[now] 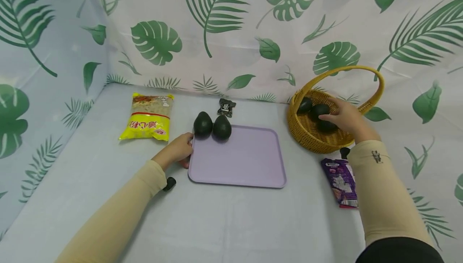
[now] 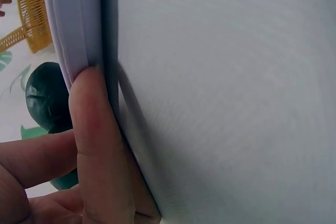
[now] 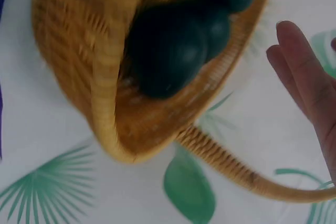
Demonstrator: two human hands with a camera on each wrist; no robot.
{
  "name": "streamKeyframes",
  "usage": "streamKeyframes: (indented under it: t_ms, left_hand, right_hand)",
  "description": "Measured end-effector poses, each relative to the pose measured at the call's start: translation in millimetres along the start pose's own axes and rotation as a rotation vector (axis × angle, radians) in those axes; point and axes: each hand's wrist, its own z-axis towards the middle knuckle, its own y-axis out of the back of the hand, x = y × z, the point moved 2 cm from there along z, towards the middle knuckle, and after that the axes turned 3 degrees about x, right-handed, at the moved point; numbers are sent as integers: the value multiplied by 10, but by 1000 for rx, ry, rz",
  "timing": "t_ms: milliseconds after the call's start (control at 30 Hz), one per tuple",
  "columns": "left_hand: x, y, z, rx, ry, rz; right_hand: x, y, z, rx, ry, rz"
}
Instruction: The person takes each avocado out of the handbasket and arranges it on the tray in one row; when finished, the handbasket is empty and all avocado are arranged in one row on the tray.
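My left hand holds the left edge of a lilac tray; in the left wrist view a fingertip presses against the tray's outer rim. Two dark green avocados sit side by side at the tray's back left corner. Over at the right, my right hand reaches above a woven basket with a tall handle. Inside it lie three avocados. The right wrist view has the fingers extended past the basket rim, with nothing between them.
A yellow bag of pasta lies left of the tray. Behind the tray is a small black packet. A purple package lies in front of the basket, partly behind my right forearm. Leaf-printed cloth hangs along the back.
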Motion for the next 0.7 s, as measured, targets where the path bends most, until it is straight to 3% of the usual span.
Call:
streamKeyframes:
  t_ms: [233,700]
  left_hand:
    - [12,2,9,-4,2,-5]
    - [34,8,12,9,12,-83]
  right_hand:
    - [-315,49,241,198,-138,-25]
    - [-494,-40,514,396,-237,-93]
